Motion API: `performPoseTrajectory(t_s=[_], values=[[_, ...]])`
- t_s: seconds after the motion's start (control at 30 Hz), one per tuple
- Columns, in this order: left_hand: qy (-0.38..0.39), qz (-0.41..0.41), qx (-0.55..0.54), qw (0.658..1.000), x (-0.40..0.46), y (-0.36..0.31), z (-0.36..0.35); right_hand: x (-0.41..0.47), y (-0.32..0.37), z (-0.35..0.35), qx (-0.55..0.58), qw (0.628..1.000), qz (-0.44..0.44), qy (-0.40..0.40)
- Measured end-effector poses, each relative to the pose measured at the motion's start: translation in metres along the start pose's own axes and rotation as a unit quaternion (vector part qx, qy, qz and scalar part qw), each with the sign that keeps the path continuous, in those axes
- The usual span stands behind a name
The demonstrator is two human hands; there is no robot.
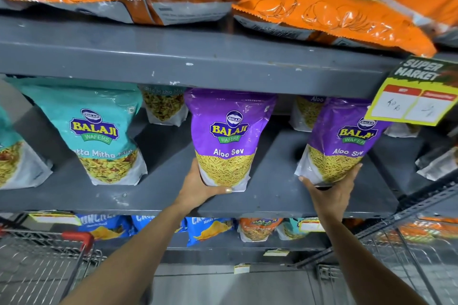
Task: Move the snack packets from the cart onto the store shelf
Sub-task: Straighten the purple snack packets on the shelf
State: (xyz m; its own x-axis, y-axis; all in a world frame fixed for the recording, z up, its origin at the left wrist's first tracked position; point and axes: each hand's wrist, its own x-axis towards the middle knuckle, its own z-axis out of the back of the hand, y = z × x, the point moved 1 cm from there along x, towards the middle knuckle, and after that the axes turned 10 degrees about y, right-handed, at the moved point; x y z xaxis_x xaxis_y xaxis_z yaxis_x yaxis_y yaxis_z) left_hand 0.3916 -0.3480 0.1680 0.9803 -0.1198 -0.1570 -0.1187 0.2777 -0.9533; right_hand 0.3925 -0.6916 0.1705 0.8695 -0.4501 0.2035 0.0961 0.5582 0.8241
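Note:
Two purple Aloo Sev packets stand upright on the grey middle shelf [272, 181]. My left hand [200, 187] grips the bottom left of the centre purple packet [229, 136]. My right hand [329, 192] cups the bottom of the right purple packet [344, 141], which tilts slightly to the right. Teal Khatta Mitha Mix packets [96, 131] stand to the left on the same shelf. More packets sit behind both purple ones, mostly hidden. The wire cart [44, 262] with a red handle is at the lower left.
Orange crisp bags [322, 7] lie on the shelf above and overhang its edge. A yellow price tag [416, 99] hangs at the upper right. Blue and orange packets [210, 229] fill the shelf below. A wire rack [409, 250] stands at the lower right.

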Motion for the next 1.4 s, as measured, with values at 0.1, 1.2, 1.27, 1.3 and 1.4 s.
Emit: performPoseTrajectory(t_s=[0.1, 1.2, 1.27, 1.3, 1.4], values=[[0.007, -0.003, 0.000, 1.000, 0.001, 0.001, 0.000, 0.000, 0.000, 0.000, -0.001, 1.000, -0.004, 0.000], [-0.069, -0.057, 0.042, 0.995, -0.126, -0.008, 0.033, -0.122, 0.022, 0.047, -0.029, 0.999, 0.009, -0.013], [-0.064, -0.062, 0.069, 0.994, -0.125, -0.013, 0.032, -0.122, 0.024, 0.047, -0.030, 0.999, 0.003, 0.015], [-0.059, -0.062, 0.075, 0.994, -0.121, -0.016, 0.030, -0.120, 0.025, 0.045, -0.031, 0.999, 0.001, 0.028], [-0.044, -0.056, 0.067, 0.995, -0.098, -0.027, 0.023, -0.105, 0.030, 0.036, -0.029, 0.999, -0.018, 0.043]])
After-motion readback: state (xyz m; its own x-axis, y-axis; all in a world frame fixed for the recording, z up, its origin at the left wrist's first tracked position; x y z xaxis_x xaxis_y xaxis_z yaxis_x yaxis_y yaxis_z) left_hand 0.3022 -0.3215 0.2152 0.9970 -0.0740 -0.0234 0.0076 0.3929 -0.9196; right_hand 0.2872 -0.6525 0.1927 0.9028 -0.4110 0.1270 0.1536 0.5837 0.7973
